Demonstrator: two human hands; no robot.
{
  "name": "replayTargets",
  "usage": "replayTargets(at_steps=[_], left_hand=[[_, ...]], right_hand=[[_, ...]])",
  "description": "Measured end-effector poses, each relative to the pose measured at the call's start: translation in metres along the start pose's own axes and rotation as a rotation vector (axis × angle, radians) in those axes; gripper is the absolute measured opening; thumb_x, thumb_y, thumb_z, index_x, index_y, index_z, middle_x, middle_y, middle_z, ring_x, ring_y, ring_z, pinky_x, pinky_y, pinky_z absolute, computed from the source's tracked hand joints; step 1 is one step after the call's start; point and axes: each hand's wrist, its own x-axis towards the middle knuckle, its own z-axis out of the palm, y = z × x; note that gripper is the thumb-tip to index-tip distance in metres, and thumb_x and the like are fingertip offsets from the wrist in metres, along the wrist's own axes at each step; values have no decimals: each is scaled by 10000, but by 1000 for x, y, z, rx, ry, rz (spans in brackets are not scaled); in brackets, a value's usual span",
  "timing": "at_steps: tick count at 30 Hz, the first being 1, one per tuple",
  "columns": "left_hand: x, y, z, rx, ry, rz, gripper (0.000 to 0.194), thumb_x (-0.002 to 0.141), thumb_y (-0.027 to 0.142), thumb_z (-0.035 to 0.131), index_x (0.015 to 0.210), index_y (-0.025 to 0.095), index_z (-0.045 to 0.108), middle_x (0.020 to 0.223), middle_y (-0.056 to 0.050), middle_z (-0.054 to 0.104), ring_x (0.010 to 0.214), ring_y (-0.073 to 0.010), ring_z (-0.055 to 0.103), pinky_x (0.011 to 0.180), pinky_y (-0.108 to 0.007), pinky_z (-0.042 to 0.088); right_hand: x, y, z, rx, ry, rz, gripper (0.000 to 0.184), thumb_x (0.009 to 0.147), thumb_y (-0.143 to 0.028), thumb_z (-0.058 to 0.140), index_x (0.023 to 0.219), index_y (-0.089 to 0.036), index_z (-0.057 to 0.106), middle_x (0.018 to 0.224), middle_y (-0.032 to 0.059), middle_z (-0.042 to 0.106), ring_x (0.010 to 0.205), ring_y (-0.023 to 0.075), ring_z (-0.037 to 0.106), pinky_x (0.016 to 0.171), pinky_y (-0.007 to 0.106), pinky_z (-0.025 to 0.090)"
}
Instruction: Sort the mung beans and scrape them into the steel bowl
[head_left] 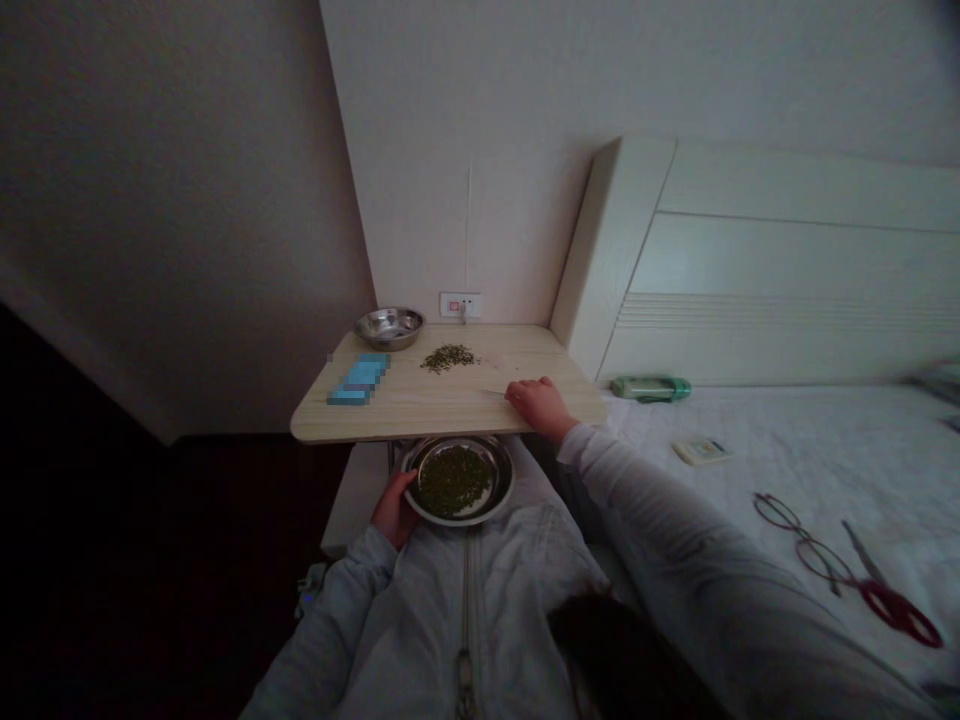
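Note:
My left hand grips the left rim of a stainless steel bowl on my lap, just below the table's front edge. Small green bits, perhaps beans or dried leaves, cover much of its bottom. My right hand rests closed at the right side of the small table. A thin, pale, flat item sticks out leftward from its fingers; its kind I cannot make out. Ahead and to the left of that hand lies a loose pile of similar green bits, with a few scattered to its right.
A second steel bowl stands at the table's back left, near a blurred blue rectangle. Behind is a wall socket. On the bed lie a green-capped bottle, a pale packet, glasses and red-handled scissors.

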Motion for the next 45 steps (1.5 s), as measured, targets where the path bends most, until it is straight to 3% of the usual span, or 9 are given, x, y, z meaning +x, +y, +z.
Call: replayTargets(at_steps=[9,16,24,31,45], left_hand=[[-5,2,3,19,6,-40,121,684,166,509,774,154,588,689,-51,679,859,-237,615,722,-343,491],[-5,1,3,11,-2,-54,143,674,174,515,794,154,590,769,-59,686,868,-242,612,732,-354,489],[-1,-2,-2,-14,-17,-14,142,626,166,565,765,161,588,815,-57,681,913,-252,592,756,-352,480],[2,-7,-9,-25,-40,-2,182,602,179,598,784,167,592,839,-52,679,940,-257,579,779,-353,468],[-1,-6,-11,-35,-9,-1,187,613,180,589,799,176,599,831,-46,679,978,-257,561,781,-344,470]], right_hand=[[39,21,7,3,-37,210,299,865,-310,298,985,-192,546,1010,85,615,889,184,563,748,306,330],[51,13,4,68,37,305,334,869,-336,271,1025,-205,536,974,81,633,875,185,570,748,299,365],[81,-33,-2,111,54,155,322,865,-276,267,995,-189,548,960,92,630,854,191,574,727,294,391],[103,-69,7,167,60,144,365,876,-280,220,983,-179,554,934,101,624,834,216,577,692,310,408],[103,-73,19,34,7,-27,323,859,-227,257,969,-181,558,923,92,626,816,191,566,705,315,415]])
